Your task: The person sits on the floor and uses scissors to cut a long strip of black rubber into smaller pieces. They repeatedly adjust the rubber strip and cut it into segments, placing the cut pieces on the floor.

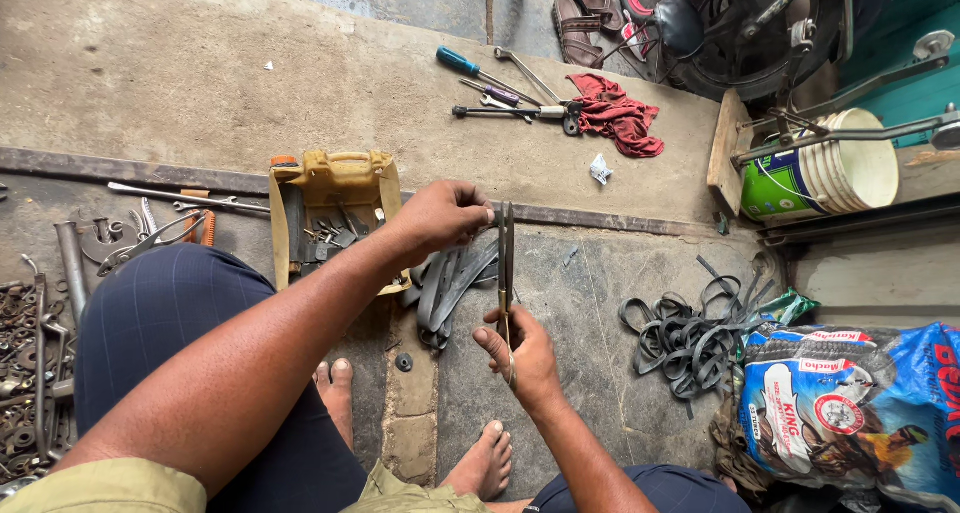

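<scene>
Centre of frame: right hand [520, 353] clamped on scissors [507, 263], blades upright; left hand [440, 216] pinching a rubber strip [455, 283] just left of the blades, strip trailing down-left.

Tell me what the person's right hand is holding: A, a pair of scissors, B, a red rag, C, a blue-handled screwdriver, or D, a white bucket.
A: the right hand grips the handles of a pair of scissors pointing upward, while the left hand holds a black rubber strip at the blades.
</scene>
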